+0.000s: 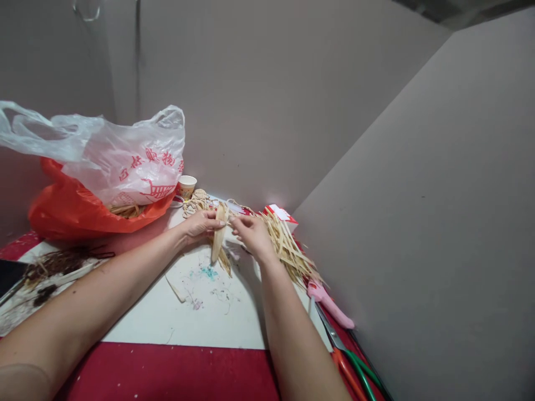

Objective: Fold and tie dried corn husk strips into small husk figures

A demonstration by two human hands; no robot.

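Note:
My left hand (203,225) pinches a pale, dry strip of husk or leaf (219,236) that hangs upright over the white board. Close on its right, my right hand (251,231) has thumb and forefinger pressed together near the strip's edge; whatever lies between those fingertips is too small to name. A second dry piece (224,263) shows below the held strip. Just beyond my right hand is a bundle of straw-coloured strips (288,245). Behind my left hand sits a heap of pale cord (196,203).
White board (188,328) covers a red table (167,373). A white plastic bag (137,150) rests on a red bag (100,211) at left, beside a paper cup (187,186). Scissors (334,334) and a pink-handled tool (332,306) lie right, along the grey wall (418,223). Dark fibres (54,267) lie left.

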